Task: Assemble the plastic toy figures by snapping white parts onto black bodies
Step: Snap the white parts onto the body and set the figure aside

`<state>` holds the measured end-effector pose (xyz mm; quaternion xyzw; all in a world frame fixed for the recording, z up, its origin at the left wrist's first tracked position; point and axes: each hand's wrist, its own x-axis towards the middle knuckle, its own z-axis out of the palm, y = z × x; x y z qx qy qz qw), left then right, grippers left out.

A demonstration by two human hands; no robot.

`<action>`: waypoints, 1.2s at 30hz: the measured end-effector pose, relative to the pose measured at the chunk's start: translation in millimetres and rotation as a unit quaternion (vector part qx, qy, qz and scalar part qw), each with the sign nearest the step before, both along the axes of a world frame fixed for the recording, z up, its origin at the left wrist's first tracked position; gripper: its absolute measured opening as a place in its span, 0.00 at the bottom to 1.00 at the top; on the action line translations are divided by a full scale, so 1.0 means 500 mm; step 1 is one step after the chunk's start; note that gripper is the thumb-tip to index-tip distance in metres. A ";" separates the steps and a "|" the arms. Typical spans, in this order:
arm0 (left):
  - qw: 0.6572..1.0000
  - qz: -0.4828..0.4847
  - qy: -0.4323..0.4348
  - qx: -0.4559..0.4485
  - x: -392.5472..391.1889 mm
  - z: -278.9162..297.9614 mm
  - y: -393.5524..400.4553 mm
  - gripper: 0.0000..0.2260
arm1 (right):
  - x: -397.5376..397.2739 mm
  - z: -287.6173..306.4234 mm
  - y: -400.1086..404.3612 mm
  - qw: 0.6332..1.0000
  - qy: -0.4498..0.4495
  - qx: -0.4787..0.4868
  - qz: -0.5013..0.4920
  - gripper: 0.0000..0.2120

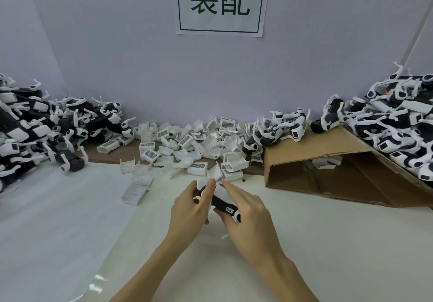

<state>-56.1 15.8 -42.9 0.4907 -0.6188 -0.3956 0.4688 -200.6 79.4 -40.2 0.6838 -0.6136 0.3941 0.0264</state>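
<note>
Hands, left hand [191,210] and right hand [248,217] both gripping toy figure [222,202], cardboard box [328,151] under assembled figures [398,123]

left forearm: extended from the lower edge of the frame, angled up and to the right, bare.
left hand [189,210]: held just above the work surface, back of hand turned toward the camera; fingers curled inward, thumb raised, its tip pressed at the top of the gripped piece.
right forearm: extended from the lower right, angled up and to the left, bare.
right hand [246,217]: back of hand seen from above; index finger stretched forward and laid along the top of the piece, remaining fingers curled beneath it.
spacing: hands set close together, fingertips nearly met at the top.
</note>
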 end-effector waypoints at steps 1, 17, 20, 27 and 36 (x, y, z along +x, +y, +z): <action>1.000 0.003 -0.002 0.000 0.000 -0.002 0.000 0.40 | 0.000 0.002 0.001 1.000 0.002 0.000 -0.001 0.32; 0.999 0.018 -0.036 -0.035 -0.006 -0.002 0.002 0.34 | 0.004 -0.003 -0.007 0.994 0.030 -0.107 -0.016 0.29; 0.999 0.021 -0.028 -0.039 -0.005 -0.002 0.001 0.34 | 0.005 -0.006 -0.006 0.992 0.059 -0.107 -0.021 0.30; 0.999 0.039 -0.025 -0.014 -0.007 0.003 0.000 0.40 | 0.010 -0.013 -0.010 0.997 0.025 -0.074 0.006 0.30; 0.999 0.027 -0.021 0.024 -0.009 0.009 -0.002 0.40 | 0.012 -0.018 -0.011 0.997 -0.060 -0.039 0.031 0.29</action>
